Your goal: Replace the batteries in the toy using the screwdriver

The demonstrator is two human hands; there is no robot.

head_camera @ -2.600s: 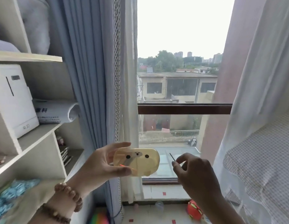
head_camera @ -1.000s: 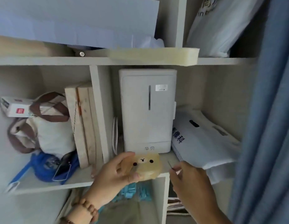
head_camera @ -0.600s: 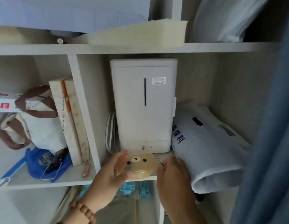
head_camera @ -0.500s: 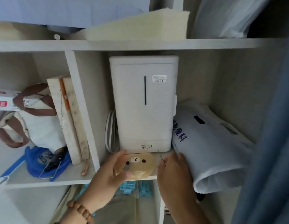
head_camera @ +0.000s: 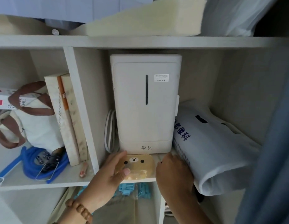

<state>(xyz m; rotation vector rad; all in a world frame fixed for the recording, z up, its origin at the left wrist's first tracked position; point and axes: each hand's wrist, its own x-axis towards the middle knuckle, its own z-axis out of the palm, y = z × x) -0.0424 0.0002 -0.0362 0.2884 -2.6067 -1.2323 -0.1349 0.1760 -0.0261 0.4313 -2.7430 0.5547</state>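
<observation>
- Left hand (head_camera: 108, 173) grips yellow bear-face toy (head_camera: 137, 166) lying on shelf (head_camera: 67, 181), before white appliance (head_camera: 145, 102)
- Right hand (head_camera: 172, 172) curled shut beside toy; contents hidden

Left hand (head_camera: 108, 172) covers the left edge of the toy (head_camera: 137, 166); whether the toy rests on the shelf (head_camera: 67, 179) or is held just above it cannot be told. Right hand (head_camera: 172, 173) shows only its back; fingers curl out of sight, and only a dark tip (head_camera: 161, 162), probably the screwdriver, shows beside them. Both forearms are cut by the lower edge. Label (head_camera: 161, 78) on the white unit (head_camera: 145, 102): print too small to read. Box (head_camera: 4, 101) and tote (head_camera: 19, 123) are cut by the left edge. Foam (head_camera: 148, 18) is cut by the top edge. Curtain (head_camera: 269, 159) is blurred.
</observation>
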